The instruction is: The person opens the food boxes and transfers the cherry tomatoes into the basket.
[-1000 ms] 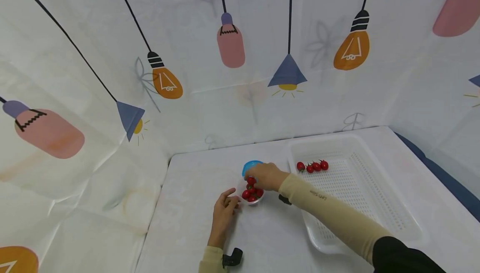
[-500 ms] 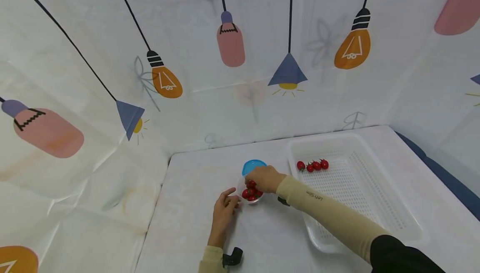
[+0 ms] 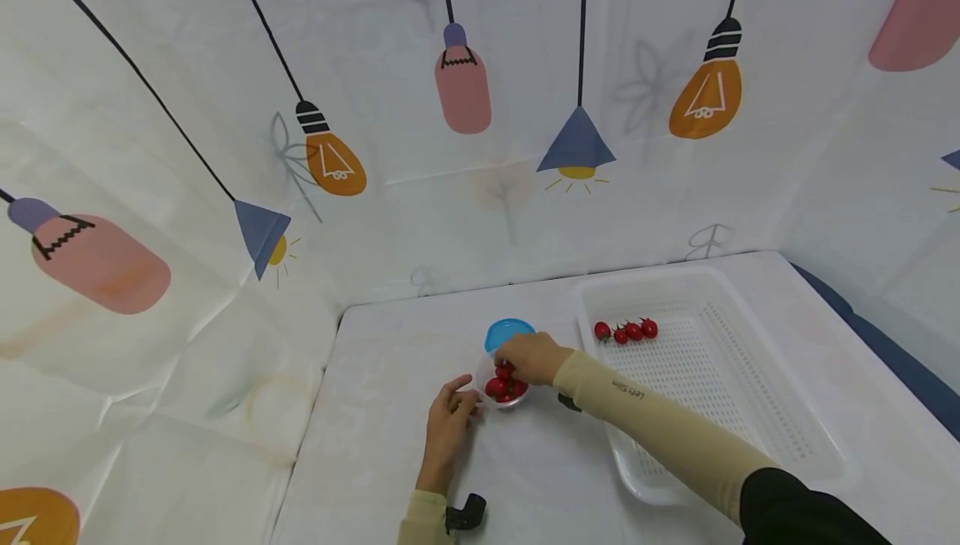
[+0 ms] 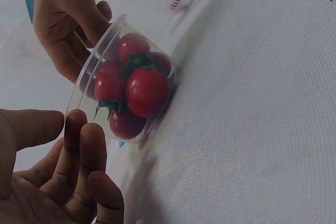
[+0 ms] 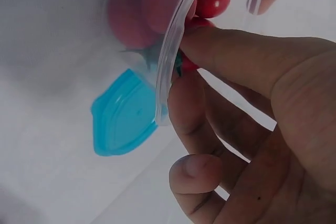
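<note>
A small round clear plastic container (image 4: 118, 24) holding several red cherry tomatoes (image 4: 146, 92) with green stems stands on the white-covered table. My left hand (image 3: 447, 424) is at its near left side, thumb and forefinger pinching the rim in the left wrist view. From the right, my right hand (image 3: 531, 358) reaches over the rim. In the right wrist view its thumb and forefinger pinch a cherry tomato (image 5: 189, 63) at the container's mouth, partly hidden behind them. Just behind the container lies a blue lid (image 3: 507, 331).
To the right stands a large white perforated tray (image 3: 720, 378), with a short row of cherry tomatoes (image 3: 633, 332) near its far left corner. My right forearm crosses over the tray. A printed white curtain (image 3: 495, 220) hangs behind the table (image 3: 375, 412).
My right hand has dipped slightly, bringing the cherry tomato lower into the container. More of the blue lid shows now. The left hand has stayed in place.
</note>
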